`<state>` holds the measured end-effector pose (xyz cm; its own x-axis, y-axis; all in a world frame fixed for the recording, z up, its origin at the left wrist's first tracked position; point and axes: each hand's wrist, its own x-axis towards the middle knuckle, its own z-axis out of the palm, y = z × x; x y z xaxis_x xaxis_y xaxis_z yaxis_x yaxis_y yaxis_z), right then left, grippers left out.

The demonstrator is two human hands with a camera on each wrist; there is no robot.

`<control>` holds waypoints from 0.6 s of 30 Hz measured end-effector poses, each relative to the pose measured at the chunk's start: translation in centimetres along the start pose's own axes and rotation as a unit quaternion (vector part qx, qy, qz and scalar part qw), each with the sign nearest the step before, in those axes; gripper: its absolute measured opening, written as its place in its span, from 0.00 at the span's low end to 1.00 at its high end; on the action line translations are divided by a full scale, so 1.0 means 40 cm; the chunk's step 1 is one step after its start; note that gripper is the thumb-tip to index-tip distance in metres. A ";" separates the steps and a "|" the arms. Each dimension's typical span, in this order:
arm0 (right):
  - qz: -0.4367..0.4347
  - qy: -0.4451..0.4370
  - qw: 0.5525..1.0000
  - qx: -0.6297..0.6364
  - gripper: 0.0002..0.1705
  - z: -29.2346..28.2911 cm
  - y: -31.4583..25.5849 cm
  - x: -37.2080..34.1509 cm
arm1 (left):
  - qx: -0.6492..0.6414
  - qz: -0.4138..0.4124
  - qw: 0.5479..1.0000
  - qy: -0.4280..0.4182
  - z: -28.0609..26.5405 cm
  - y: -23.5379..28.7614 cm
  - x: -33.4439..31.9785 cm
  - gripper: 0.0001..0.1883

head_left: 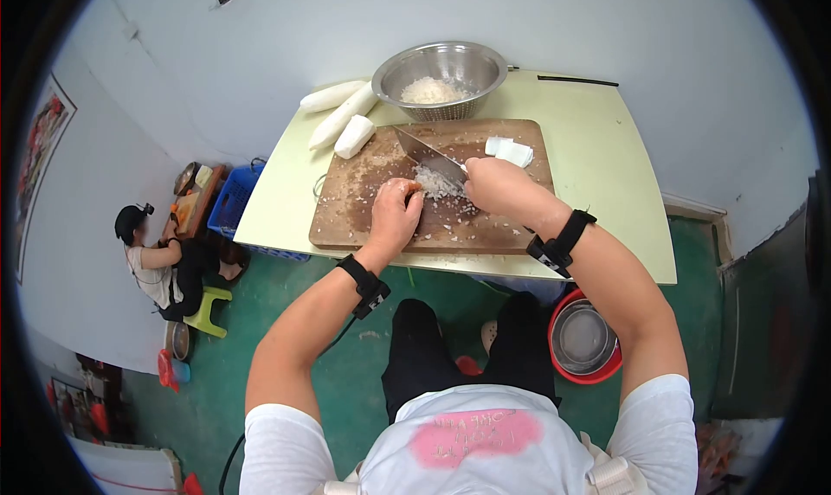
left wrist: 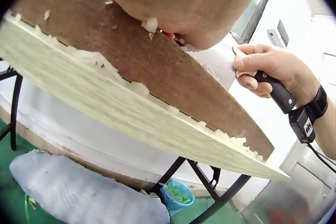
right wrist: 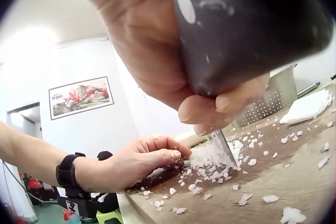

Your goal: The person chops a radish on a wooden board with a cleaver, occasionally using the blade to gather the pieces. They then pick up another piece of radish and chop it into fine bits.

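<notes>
My right hand [head_left: 502,186] grips the black handle [left wrist: 275,91] of a cleaver [head_left: 430,157]. Its broad blade stands edge down in a small heap of finely chopped white radish [right wrist: 212,161] on the wooden chopping board [head_left: 355,218]. Left of the blade, my left hand [head_left: 396,214] rests on the board with loosely bent fingers, fingertips at the heap's edge. An orange patch shows at those fingertips [right wrist: 184,150]. White radish slices [head_left: 511,151] lie stacked at the board's right. A cut radish piece [head_left: 355,137] sits at its far left corner.
Behind the board, a metal colander [head_left: 441,106] holds chopped white bits. Whole peeled radishes [head_left: 344,118] lie beside it on the pale table [head_left: 597,140]. A red basin [head_left: 597,374] with a strainer stands on the floor to the right. Another person [head_left: 160,257] sits at far left.
</notes>
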<state>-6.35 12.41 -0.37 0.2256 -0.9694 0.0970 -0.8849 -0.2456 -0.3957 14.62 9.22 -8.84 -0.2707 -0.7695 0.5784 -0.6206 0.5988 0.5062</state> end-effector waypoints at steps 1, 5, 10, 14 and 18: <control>-0.016 0.003 1.000 -0.007 0.11 -0.003 -0.002 0.001 | -0.008 -0.011 1.000 0.002 -0.001 0.000 0.001 0.07; 0.006 0.017 1.000 0.015 0.11 -0.006 -0.024 -0.008 | -0.006 -0.010 1.000 0.003 0.000 0.003 -0.003 0.07; -0.005 -0.002 1.000 0.011 0.11 0.001 -0.020 0.005 | -0.057 -0.047 0.997 0.036 0.004 -0.009 -0.001 0.07; -0.021 -0.015 0.999 0.031 0.11 0.014 -0.039 -0.014 | -0.028 -0.025 0.995 0.088 0.003 -0.013 -0.004 0.07; -0.023 0.012 0.999 0.039 0.11 0.016 -0.034 -0.004 | -0.031 -0.048 0.995 0.086 -0.005 -0.003 -0.003 0.07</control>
<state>-4.94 12.89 -0.43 0.2552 -0.9571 0.1374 -0.8393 -0.2898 -0.4600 14.86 9.28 -8.83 -0.0802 -0.7775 0.6238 -0.5896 0.5416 0.5993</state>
